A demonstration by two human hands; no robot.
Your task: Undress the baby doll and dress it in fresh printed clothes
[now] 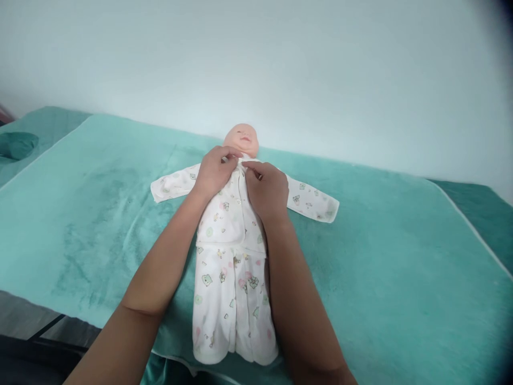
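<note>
Left hand (215,172) and right hand (267,188) pinched the printed baby jacket (218,220) at its neckline (248,158), seemingly holding the front edges (242,216) together; the jacket dressed a baby doll (243,138), supine on the teal blanket (377,256).

A big, soft, light green cloth with a thin white edge (380,278) lies over a darker green cloth (471,206), which peeks out at the left and right ends. Behind them stands a plain, pale wall (256,59). Low on the left are a grey floor (18,315) and something black (32,358), hard to make out.
</note>
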